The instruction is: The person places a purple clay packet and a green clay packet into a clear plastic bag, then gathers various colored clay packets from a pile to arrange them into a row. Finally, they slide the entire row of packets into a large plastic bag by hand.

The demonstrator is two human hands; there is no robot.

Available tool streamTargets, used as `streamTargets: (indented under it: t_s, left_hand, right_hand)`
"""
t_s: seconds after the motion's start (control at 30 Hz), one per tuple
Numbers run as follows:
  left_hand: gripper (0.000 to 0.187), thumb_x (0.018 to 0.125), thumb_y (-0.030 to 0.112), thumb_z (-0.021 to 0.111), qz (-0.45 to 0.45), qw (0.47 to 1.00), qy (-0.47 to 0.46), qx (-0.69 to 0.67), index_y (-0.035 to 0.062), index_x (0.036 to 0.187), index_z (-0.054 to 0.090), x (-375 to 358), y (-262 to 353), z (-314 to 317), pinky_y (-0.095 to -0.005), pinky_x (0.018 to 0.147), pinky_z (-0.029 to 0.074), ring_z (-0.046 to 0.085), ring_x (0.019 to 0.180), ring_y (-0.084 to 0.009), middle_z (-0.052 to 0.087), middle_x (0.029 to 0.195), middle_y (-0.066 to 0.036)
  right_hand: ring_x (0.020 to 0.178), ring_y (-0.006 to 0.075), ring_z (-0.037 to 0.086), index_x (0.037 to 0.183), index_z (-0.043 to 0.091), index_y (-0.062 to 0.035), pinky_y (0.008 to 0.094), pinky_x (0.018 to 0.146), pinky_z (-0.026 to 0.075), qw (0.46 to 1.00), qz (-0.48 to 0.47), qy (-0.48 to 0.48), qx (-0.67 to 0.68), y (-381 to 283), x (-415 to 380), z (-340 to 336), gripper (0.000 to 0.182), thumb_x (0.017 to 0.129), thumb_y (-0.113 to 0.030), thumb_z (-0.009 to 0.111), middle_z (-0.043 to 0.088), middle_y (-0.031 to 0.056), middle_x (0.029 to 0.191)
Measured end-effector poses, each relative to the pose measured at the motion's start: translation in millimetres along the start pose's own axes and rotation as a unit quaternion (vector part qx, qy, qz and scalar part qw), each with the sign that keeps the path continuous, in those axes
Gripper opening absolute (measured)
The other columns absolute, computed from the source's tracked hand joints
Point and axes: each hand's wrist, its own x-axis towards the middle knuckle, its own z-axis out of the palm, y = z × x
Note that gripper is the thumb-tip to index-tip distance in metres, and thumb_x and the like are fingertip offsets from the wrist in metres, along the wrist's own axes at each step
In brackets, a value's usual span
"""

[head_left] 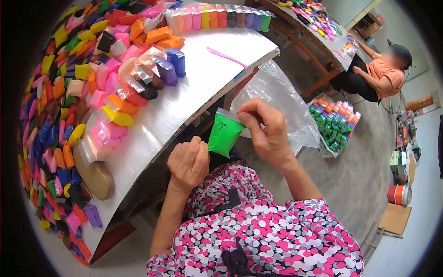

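A bright green packet (224,135) with a clear top edge hangs between my two hands, over my lap beside the table edge. My right hand (267,127) pinches its upper right corner between thumb and finger. At its lower left side is my left hand (189,162), closed with the fingers curled in, touching or very near the packet; what those fingers hold, if anything, is hidden. Behind the packet lies a large clear plastic bag (281,99).
Many coloured packets (60,111) cover the left of the white table (152,115), near a tan object (92,175), a pink tool (226,57) and a long row of packets (219,18). A basket of packets (332,122) stands right; a person (380,74) sits at another table.
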Motion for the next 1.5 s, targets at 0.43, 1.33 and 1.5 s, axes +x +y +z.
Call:
streamTargets:
  t_s: [0.43,1.33,1.5]
  left_hand:
    - [0.025,0.075,-0.006,0.063,0.007,1.0,0.001,0.006,-0.0061,0.1,0.059,1,5,-1,-0.0343,0.054,0.047,0.059,0.064,-0.0292,0.064,0.094,-0.02]
    - [0.056,0.102,0.041,0.038,-0.46,0.583,-0.029,-0.669,-0.0005,0.139,0.034,25,21,11,-0.0352,0.077,0.054,0.065,0.088,-0.0251,0.058,0.12,-0.019]
    - [0.05,0.093,-0.001,0.059,-0.419,0.655,0.038,-0.628,0.0011,0.138,0.037,35,30,14,-0.0293,0.086,0.05,0.058,0.104,-0.016,0.055,0.121,-0.01]
  right_hand:
    - [0.071,0.0172,0.059,0.099,0.061,0.0019,0.0301,0.063,0.048,0.997,0.004,-0.063,0.046,-3,-1,-11,0.015,0.085,0.002,0.064,0.058,0.0075,0.084]
    - [0.09,0.0095,0.051,0.096,0.058,-0.0027,0.0233,0.076,0.044,0.97,-0.009,-0.136,0.203,27,12,-18,0.008,0.093,0.004,0.054,0.052,0.0025,0.098]
    - [0.103,0.0143,0.056,0.12,0.054,-0.0018,0.026,0.081,0.048,0.94,0.056,-0.077,0.328,24,6,-10,0.032,0.089,0.003,0.058,0.057,0.0088,0.117]
